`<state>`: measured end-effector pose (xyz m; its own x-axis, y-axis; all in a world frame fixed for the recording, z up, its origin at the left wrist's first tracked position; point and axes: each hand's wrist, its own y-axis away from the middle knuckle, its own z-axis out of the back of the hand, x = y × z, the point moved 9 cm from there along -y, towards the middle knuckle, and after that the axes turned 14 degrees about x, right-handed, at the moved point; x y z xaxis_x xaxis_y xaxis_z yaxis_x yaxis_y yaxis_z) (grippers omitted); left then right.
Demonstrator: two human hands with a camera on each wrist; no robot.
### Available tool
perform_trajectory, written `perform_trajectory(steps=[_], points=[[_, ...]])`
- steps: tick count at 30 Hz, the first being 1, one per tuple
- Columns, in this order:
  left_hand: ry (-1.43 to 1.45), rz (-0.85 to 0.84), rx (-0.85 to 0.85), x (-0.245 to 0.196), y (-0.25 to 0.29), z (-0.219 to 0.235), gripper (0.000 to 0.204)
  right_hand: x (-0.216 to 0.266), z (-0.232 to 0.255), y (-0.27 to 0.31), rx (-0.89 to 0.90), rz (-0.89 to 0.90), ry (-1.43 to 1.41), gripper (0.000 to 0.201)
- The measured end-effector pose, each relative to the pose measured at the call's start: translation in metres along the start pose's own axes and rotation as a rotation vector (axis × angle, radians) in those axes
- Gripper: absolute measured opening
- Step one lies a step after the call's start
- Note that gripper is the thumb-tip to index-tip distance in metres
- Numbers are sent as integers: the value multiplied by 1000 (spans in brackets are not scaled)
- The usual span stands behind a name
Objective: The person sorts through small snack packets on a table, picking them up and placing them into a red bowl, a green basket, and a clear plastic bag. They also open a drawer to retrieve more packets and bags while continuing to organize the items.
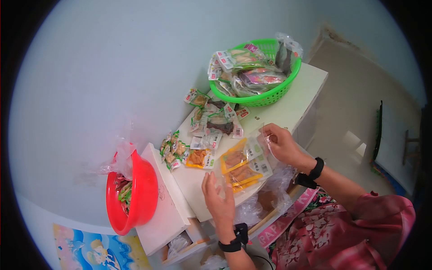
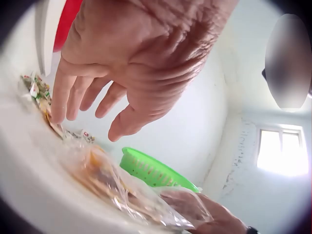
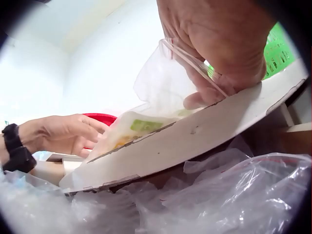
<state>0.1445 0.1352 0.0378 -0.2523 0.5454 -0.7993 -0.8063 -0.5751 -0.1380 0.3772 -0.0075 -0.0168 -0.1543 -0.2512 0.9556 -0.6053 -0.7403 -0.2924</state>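
A clear zip bag (image 1: 262, 147) lies on the white tabletop with several yellow-and-white snack packets (image 1: 240, 173) inside it. My right hand (image 1: 281, 143) pinches the bag's mouth end; in the right wrist view the zip strip (image 3: 195, 66) runs past the fingers of that hand (image 3: 219, 48). At the bag's opposite end is my left hand (image 1: 219, 198), its fingers loosely bent and nothing in its grasp. The left wrist view has this left hand (image 2: 131, 58) just above the bag (image 2: 131, 190).
Loose snack packets (image 1: 216, 119) lie beyond the bag, near a green basket (image 1: 274, 95) full of packets. To the left, a red basin (image 1: 146, 193) holds more packets. Crumpled plastic bags (image 1: 249, 211) fill the open drawer along the table's near edge.
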Motion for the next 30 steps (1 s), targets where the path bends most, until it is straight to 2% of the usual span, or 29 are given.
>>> perform_trajectory(steps=[1,3,6,9,10,14,16,17,20,23,24,27,29,30], points=[[-108,17,13,-2,-8,10,61,3,5,2,-39,7,-76,22],[-306,44,16,-1,-27,27,56,7,2,3,0,-33,-58,16],[-597,31,-40,21,-69,44,59,1,2,2,36,-32,-6,16],[-604,212,2,45,-106,60,62,-4,2,0,42,-24,55,18],[-602,273,34,62,-120,64,73,0,2,1,48,-40,69,18],[-668,183,79,92,-149,65,99,7,4,2,60,-90,85,17],[-633,151,111,102,-157,64,111,8,3,1,56,-47,59,17],[-639,210,137,113,-160,67,114,9,3,1,55,-30,48,17],[-642,366,222,103,-152,70,118,11,3,1,81,-24,45,18],[-604,326,237,124,-156,75,104,13,5,1,68,32,42,16],[-510,312,235,121,-153,76,86,9,5,2,57,28,-40,15],[-385,385,183,118,-143,79,73,3,11,3,24,-10,-230,13],[-210,304,92,150,-146,83,58,1,15,9,16,-101,-299,14],[-115,251,31,158,-144,84,51,-1,17,10,9,-86,-328,14]])
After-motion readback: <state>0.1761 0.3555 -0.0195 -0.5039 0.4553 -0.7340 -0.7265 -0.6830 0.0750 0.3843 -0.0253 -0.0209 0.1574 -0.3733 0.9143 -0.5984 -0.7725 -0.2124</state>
